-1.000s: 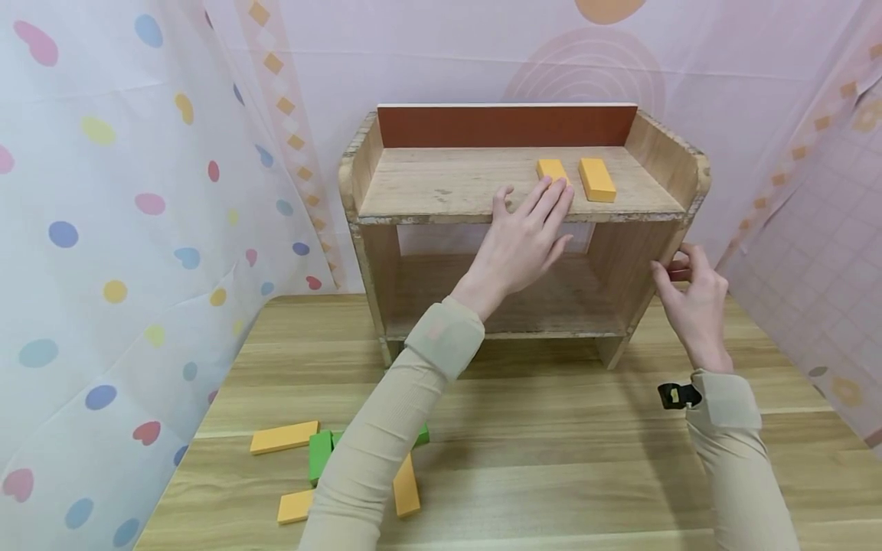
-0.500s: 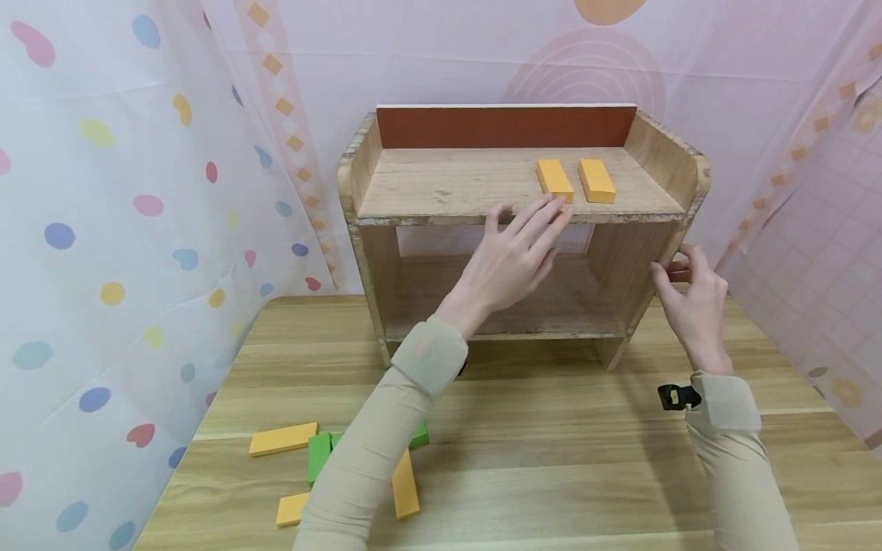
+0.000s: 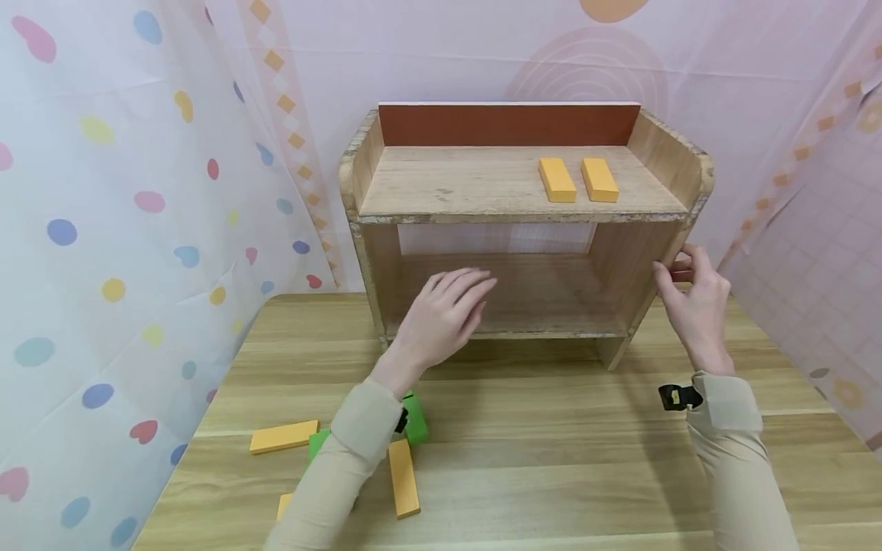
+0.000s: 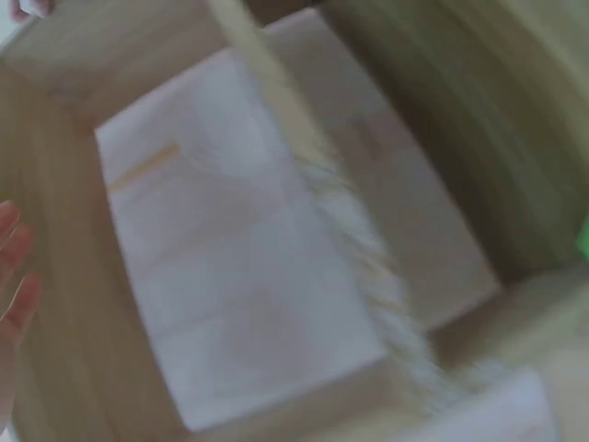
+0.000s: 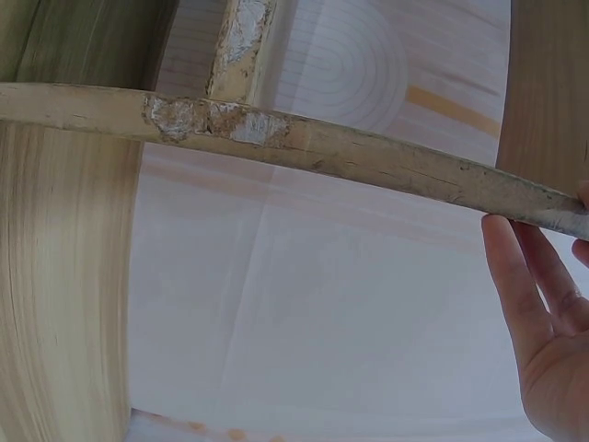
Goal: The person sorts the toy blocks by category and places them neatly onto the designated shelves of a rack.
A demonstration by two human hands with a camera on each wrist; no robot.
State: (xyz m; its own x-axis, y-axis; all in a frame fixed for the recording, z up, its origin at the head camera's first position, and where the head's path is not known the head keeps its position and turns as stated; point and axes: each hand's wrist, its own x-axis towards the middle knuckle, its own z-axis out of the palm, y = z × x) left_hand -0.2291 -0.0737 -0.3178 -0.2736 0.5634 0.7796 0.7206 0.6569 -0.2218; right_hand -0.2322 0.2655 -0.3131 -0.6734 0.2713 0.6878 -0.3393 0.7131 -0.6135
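A small two-tier wooden shelf (image 3: 448,220) stands on the table. Two yellow blocks, a left one (image 3: 557,180) and a right one (image 3: 600,180), lie side by side on its top board. My left hand (image 3: 441,317) hovers in front of the lower tier, holding nothing, its fingers loosely bent. In the blurred left wrist view only its fingers (image 4: 14,276) show, at the left edge. My right hand (image 3: 694,306) grips the front edge of the shelf's right side panel. In the right wrist view fingers (image 5: 520,285) touch that panel (image 5: 368,158).
Below my left forearm lie a yellow block (image 3: 284,436), another yellow block (image 3: 404,478), a green block (image 3: 415,418) and others partly hidden by the sleeve. The wooden table (image 3: 524,459) spreads forward of the shelf. Patterned cloth (image 3: 138,252) hangs around it.
My left hand has left the left yellow block on the top board and moved down and to the left. That block now shows whole. My right hand has stayed on the side panel.
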